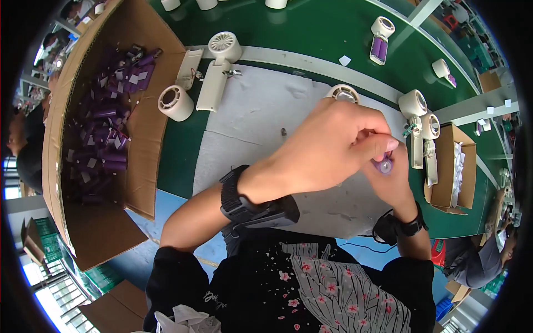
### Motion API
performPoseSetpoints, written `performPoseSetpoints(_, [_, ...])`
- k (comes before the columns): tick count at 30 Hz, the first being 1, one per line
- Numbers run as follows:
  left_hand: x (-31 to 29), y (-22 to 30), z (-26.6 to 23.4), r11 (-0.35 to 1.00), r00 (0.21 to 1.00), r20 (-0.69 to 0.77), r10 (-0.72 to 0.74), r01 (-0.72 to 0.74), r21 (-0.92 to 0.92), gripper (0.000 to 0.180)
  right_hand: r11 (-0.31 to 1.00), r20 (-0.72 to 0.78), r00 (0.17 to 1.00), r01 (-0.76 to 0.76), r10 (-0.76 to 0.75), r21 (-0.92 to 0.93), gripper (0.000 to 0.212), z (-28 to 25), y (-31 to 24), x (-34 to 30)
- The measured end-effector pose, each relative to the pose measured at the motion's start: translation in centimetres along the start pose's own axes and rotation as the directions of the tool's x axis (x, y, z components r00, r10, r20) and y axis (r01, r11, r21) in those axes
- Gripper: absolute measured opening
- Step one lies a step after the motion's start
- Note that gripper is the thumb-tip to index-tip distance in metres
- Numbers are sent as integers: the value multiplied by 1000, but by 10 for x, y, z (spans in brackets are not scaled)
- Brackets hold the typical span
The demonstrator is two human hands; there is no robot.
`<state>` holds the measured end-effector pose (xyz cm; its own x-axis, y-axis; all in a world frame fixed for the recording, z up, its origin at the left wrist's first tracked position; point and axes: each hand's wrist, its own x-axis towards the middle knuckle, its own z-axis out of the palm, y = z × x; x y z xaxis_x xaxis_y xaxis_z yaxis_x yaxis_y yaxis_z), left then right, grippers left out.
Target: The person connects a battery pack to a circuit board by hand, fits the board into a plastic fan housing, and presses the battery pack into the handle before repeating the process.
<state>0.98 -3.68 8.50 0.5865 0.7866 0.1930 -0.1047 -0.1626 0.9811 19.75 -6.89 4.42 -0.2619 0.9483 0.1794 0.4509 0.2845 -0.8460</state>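
Note:
My left hand (344, 141) reaches across the grey mat with its fingers curled and thumb and forefinger pinched together. What that pinch holds is too small or hidden to make out. Just below the fingertips shows the round end of a purple battery cell (384, 166). My right hand (395, 180) is closed around this cell from the right, its fingers largely hidden behind my left hand. Beyond my left knuckles, the round head of a white handheld fan (343, 93) is partly covered by the hand.
A cardboard box (145, 161) of purple cells stands at left. White fan bodies (212, 86) lie by the grey mat (244, 122), others (415, 139) at right near a small carton (469, 183). Another fan with purple cells (380, 47) lies on the green table (300, 33).

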Motion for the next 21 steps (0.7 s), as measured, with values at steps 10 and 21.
performPoseSetpoints(10, [-2, -57, -41, 857, 992, 36, -120, 85, 509, 17, 979, -59, 983, -168, 175, 113, 19, 16, 27, 3])
performPoseSetpoints(21, [-7, -83, -43, 952, 989, 141, 55, -94, 291, 24, 911, 14, 947, 313, -322, -268, 29, 28, 31, 10])
